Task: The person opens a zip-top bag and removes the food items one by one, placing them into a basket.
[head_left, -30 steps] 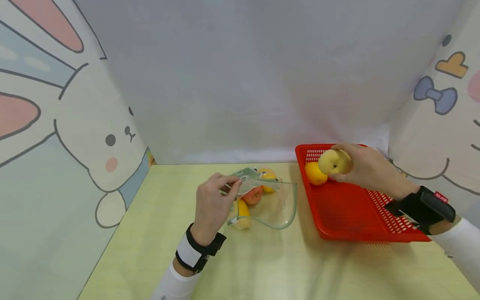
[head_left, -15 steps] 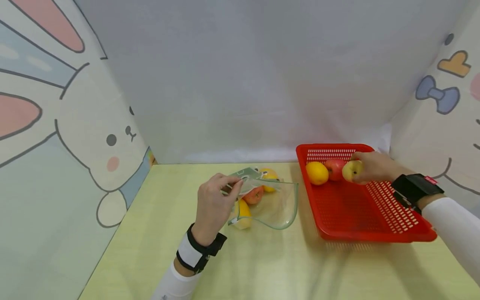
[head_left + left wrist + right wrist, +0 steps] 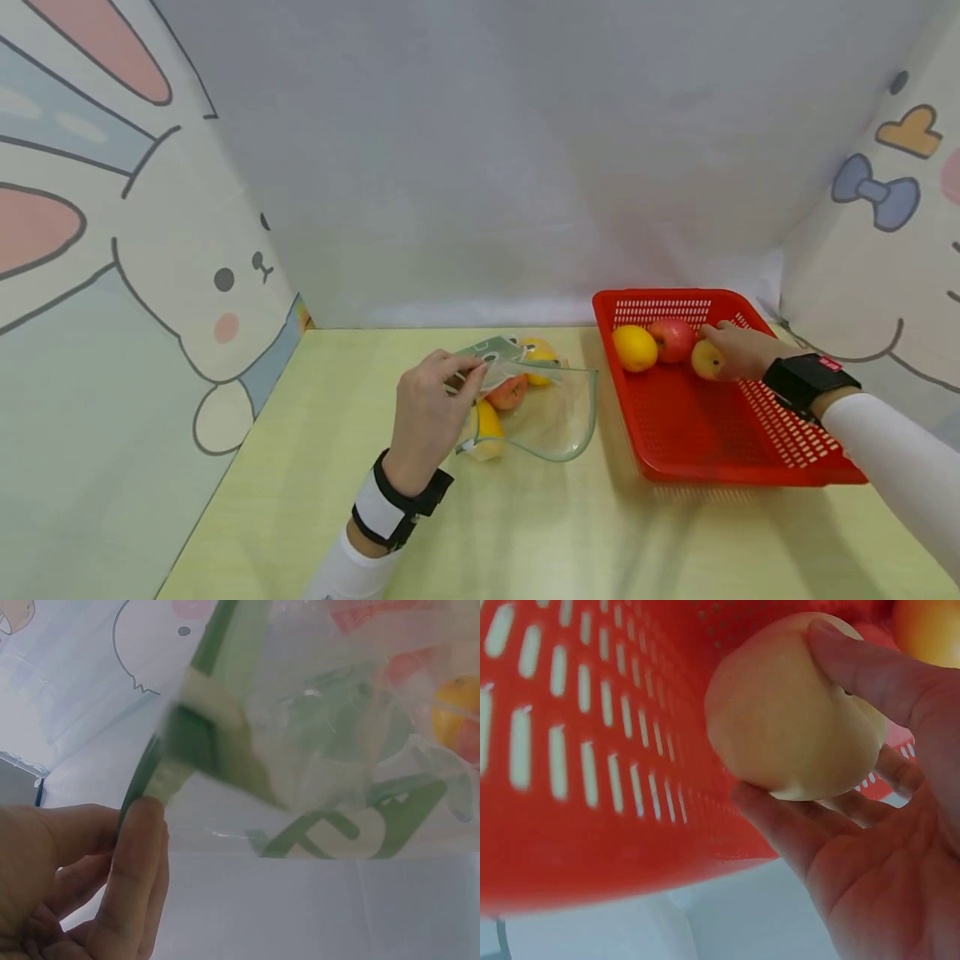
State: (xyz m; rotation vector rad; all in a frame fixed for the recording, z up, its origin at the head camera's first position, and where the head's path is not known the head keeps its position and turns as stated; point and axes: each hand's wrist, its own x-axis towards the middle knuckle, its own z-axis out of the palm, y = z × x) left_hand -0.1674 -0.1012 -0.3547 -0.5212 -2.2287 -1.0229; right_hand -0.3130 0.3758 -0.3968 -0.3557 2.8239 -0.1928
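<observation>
My left hand [image 3: 433, 408] pinches the green-edged rim of a clear plastic bag [image 3: 562, 417] between thumb and fingers. Through the bag show a red-orange fruit [image 3: 507, 392] and yellow fruits [image 3: 487, 432]. In the left wrist view the bag [image 3: 322, 750] stretches away from the fingers, with green print on its side. My right hand [image 3: 742, 350] is inside the red basket [image 3: 750, 473], holding a pale yellow round fruit [image 3: 707, 360] near the far right wall. The right wrist view has thumb and fingers round this fruit [image 3: 787, 712]; its lower side is close to the basket wall.
A yellow-orange fruit [image 3: 634, 348] and a red apple [image 3: 672, 339] sit side by side in the basket's far left corner. The basket stands on a pale yellow table [image 3: 525, 533]. Walls with printed cartoon rabbits [image 3: 217, 325] enclose the table.
My right hand has carried the pale yellow fruit rightward and down into the basket, uncovering the red apple. My left hand and the bag have barely moved.
</observation>
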